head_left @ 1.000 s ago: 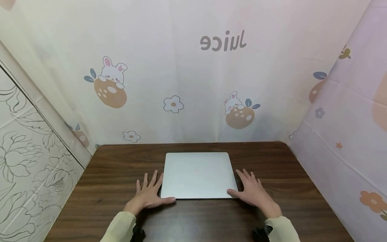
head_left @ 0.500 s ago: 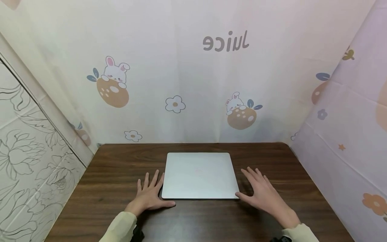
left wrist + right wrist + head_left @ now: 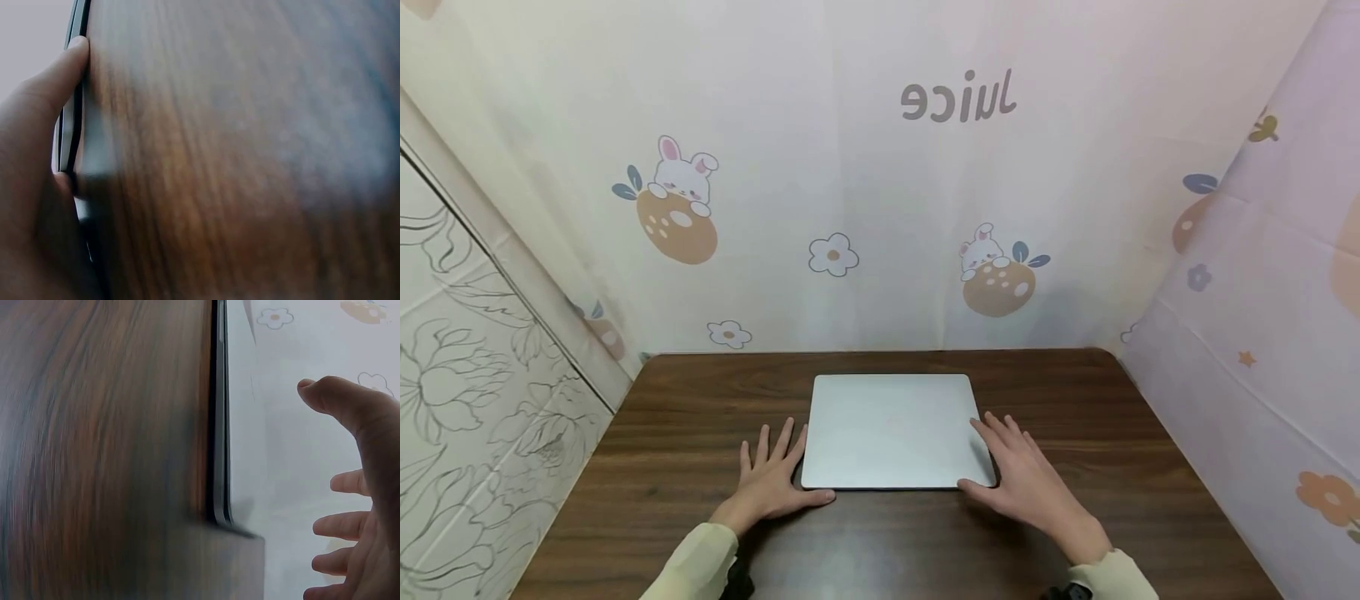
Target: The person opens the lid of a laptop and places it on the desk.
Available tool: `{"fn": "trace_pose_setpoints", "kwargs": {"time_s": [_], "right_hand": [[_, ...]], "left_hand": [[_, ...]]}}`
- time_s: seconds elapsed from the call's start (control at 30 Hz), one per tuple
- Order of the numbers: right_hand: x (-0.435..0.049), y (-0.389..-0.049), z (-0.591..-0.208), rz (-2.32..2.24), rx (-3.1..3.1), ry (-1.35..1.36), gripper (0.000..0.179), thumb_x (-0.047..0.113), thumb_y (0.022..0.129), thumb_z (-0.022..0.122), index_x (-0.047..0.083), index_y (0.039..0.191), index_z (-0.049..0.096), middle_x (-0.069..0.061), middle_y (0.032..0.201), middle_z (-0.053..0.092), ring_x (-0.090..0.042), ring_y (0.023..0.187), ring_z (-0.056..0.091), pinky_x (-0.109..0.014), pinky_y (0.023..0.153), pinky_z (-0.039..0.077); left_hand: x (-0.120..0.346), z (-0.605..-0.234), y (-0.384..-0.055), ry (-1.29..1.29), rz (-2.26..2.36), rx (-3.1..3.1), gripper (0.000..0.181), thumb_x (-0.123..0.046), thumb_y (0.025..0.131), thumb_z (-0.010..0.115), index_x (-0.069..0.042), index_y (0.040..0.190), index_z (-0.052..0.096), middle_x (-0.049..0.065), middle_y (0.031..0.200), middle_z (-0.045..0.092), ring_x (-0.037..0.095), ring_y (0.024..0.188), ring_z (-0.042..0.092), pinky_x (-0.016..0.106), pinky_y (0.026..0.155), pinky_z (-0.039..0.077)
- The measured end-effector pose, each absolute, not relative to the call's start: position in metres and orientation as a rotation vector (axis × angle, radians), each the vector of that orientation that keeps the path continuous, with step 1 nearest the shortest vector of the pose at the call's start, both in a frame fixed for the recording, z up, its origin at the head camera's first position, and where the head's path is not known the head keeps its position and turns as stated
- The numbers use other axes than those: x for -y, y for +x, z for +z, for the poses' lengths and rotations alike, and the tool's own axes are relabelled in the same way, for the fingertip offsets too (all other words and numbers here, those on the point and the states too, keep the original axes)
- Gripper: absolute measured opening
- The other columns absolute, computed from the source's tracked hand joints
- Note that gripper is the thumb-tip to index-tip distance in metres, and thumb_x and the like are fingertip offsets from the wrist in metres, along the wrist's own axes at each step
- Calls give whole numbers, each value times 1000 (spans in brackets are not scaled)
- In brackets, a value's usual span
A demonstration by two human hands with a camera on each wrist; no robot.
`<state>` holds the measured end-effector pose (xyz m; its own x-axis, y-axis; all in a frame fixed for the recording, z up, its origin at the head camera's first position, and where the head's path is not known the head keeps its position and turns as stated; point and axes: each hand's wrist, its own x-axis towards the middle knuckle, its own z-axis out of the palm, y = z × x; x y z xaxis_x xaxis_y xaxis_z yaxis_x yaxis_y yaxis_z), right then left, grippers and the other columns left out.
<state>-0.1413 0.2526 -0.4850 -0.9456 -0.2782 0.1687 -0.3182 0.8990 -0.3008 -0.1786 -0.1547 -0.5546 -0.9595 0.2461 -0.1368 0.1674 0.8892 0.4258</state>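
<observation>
A closed silver laptop lies flat on the wooden table. At its near left corner is my left hand, fingers spread and straight. In the left wrist view the left thumb touches the laptop's front edge. My right hand is over the near right corner, its index finger and thumb overlapping the lid in the head view. The right wrist view shows that hand's fingers extended and raised apart from the laptop's edge. Neither hand grips anything.
The brown wood-grain table extends around the laptop. Behind it hangs a pale curtain printed with rabbits and flowers. Another printed curtain borders the right side, and a floral panel stands at the left.
My right hand lifts and shifts rightward off the laptop's corner, then comes back left over it. The left hand and the laptop stay in place; the head view shifts slightly.
</observation>
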Motion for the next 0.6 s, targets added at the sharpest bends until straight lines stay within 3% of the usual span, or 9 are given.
{"fn": "trace_pose_setpoints", "kwargs": {"time_s": [0.33, 0.6], "right_hand": [[-217, -145, -503, 565, 2934, 524, 89, 53, 82, 82, 11, 154, 48, -24, 158, 44, -52, 146, 37, -71, 111, 36], [-197, -144, -509, 570, 2909, 569, 82, 50, 83, 82, 12, 150, 53, -21, 155, 50, -48, 142, 46, -63, 112, 41]], "left_hand": [[154, -549, -177, 309, 595, -2861, 125, -88, 70, 66, -23, 166, 21, 10, 175, 8, 50, 157, -5, 75, 117, -9], [155, -549, -177, 298, 606, -2842, 126, -90, 70, 64, -24, 167, 18, 9, 175, 5, 48, 158, -8, 74, 116, -14]]}}
